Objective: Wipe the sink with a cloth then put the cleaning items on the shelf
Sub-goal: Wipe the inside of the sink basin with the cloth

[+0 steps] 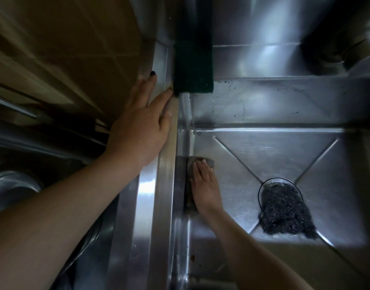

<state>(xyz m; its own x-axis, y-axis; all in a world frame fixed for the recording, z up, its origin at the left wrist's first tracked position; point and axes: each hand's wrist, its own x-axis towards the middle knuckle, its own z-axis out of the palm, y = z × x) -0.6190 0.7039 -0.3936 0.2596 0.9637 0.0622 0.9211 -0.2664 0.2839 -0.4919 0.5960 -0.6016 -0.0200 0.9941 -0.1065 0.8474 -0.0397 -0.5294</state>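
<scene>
On my feed the cloth (190, 166), a dull grey-brown piece, lies on the floor of the steel sink (263, 101), tight against the foot of its left wall. The right hand (205, 185) lies flat on top of it, fingers straight and close together, pressing the cloth down; nothing is curled round it. The fingertips point toward the back wall.

Further right on the sink floor, a wad of dark steel wool (284, 210) sits over the drain, partly covering the dark ring of the strainer (261, 189).

Above the cloth, the left hand (142, 126) rests palm down on the sink's left rim (159, 195), fingers straight and a little spread, holding nothing. Its index fingertip reaches the near corner of a dark green scouring pad (193, 76) that lies on the rim at the back left corner; I cannot tell whether they touch. Small black specks dot the sink's back wall.
</scene>
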